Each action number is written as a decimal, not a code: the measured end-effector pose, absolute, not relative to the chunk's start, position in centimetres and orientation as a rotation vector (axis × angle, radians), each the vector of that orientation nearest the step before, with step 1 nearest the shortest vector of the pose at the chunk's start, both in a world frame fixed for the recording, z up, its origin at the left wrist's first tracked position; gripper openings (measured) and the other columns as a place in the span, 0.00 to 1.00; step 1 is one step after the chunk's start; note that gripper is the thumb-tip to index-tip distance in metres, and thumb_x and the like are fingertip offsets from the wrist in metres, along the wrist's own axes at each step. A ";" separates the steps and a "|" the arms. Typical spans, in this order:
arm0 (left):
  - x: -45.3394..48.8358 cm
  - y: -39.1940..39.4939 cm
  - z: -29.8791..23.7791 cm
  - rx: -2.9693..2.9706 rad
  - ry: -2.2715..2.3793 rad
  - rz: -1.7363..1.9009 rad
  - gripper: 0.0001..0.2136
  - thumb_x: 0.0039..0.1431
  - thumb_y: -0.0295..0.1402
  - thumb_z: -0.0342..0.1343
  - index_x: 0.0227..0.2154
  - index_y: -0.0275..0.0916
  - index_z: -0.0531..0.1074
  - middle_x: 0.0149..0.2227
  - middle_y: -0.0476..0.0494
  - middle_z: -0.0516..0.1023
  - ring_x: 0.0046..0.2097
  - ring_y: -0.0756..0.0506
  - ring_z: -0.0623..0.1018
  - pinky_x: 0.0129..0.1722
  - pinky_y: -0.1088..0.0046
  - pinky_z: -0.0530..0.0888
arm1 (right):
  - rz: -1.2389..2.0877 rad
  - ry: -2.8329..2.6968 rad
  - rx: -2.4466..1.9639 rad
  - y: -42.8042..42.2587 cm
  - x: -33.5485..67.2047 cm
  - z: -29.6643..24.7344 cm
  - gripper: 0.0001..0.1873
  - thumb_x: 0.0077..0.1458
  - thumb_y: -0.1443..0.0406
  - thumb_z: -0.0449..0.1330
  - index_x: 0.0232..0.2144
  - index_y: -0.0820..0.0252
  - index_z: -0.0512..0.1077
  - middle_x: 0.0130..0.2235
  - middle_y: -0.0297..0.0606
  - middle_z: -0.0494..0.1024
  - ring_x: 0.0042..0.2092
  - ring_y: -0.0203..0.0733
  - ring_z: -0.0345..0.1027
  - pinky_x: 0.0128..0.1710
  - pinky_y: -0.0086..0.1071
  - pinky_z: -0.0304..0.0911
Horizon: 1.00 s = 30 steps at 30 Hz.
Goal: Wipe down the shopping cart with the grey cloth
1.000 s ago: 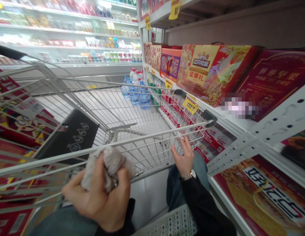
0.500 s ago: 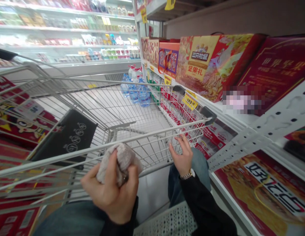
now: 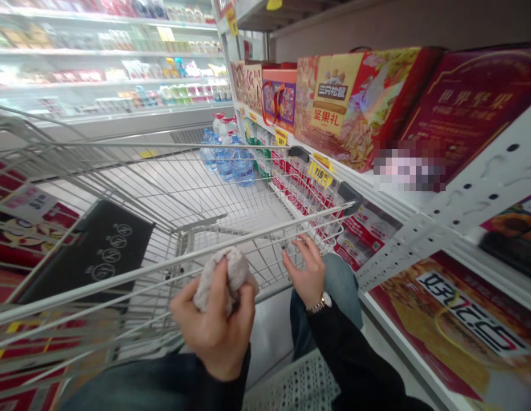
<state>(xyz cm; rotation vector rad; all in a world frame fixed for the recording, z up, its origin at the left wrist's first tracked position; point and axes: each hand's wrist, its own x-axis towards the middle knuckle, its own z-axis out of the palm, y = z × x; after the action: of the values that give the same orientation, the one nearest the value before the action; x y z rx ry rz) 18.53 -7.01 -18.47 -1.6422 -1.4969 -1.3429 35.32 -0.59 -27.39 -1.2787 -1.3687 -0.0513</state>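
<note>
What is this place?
It looks like a supermarket. There's a shopping cart, shelves of gift boxes with yellow price tags, and a long fridge case full of goods.

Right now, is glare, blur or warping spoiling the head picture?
In the head view, wide-angle warping bows the cart rails, glare washes out the fridge shelves, and a pixelated patch hides part of the shelf edge. The cloth in the left hand still shows clearly.
</note>
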 end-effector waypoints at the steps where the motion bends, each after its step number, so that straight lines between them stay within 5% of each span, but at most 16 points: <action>1: 18.4 -7.0 -18.4 -1.624 -1.492 -1.344 0.30 0.46 0.27 0.68 0.56 0.37 0.73 0.51 0.33 0.69 0.50 0.39 0.74 0.48 0.62 0.76 | -0.045 -1.365 -1.279 -0.6 35.3 -27.4 0.17 0.59 0.63 0.64 0.51 0.58 0.76 0.56 0.48 0.76 0.56 0.47 0.74 0.59 0.43 0.71; 10: 23.0 -5.4 -18.6 -1.926 -1.503 -1.229 0.24 0.55 0.30 0.64 0.56 0.44 0.73 0.49 0.37 0.68 0.49 0.42 0.73 0.46 0.66 0.75 | -0.062 -1.400 -1.272 -0.8 35.6 -27.0 0.17 0.60 0.61 0.64 0.50 0.60 0.76 0.55 0.50 0.77 0.56 0.49 0.74 0.58 0.44 0.72; 30: 26.6 -3.8 -19.4 -2.037 -1.464 -1.240 0.24 0.57 0.30 0.62 0.57 0.47 0.72 0.50 0.37 0.66 0.51 0.42 0.72 0.47 0.66 0.75 | 0.098 -1.541 -1.202 -1.4 37.6 -27.1 0.22 0.61 0.68 0.58 0.57 0.55 0.72 0.59 0.46 0.76 0.61 0.48 0.70 0.59 0.44 0.71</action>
<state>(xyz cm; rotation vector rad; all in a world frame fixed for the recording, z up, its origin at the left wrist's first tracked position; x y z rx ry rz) 26.64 -3.76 -19.40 -2.0374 -1.4643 -1.2404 37.57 -1.39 -27.14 -1.2025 -1.5415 0.0984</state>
